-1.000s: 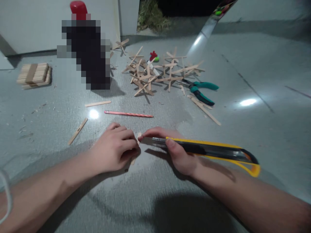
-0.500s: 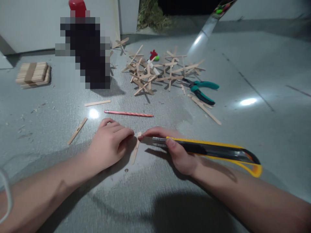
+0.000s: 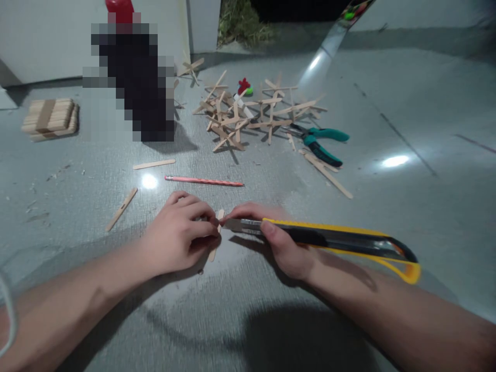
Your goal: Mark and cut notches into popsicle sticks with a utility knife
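Observation:
A wooden craft stick (image 3: 213,252) lies on the grey floor between my hands, pointing away from me. My left hand (image 3: 186,232) is closed at its left side, fingertips on the stick and covering its middle. My right hand (image 3: 284,248) is wrapped round a yellow and black utility knife (image 3: 341,238). Its blade is out and points left, the tip close to the stick and to my left fingertips. The right index finger reaches along the far side of the blade to the stick's upper end.
A patterned pencil (image 3: 205,181) lies beyond my hands. Two loose sticks, a plain one (image 3: 154,164) and a slotted one (image 3: 121,209), lie left. Farther off are crossed sticks (image 3: 228,137), teal-handled pliers (image 3: 329,135), a banded stick bundle (image 3: 50,118) and a blurred dark bottle-like object with a red top (image 3: 120,11).
My left hand drew back leftward from the craft stick, baring it, then came back onto it. My right hand and the knife have hardly moved.

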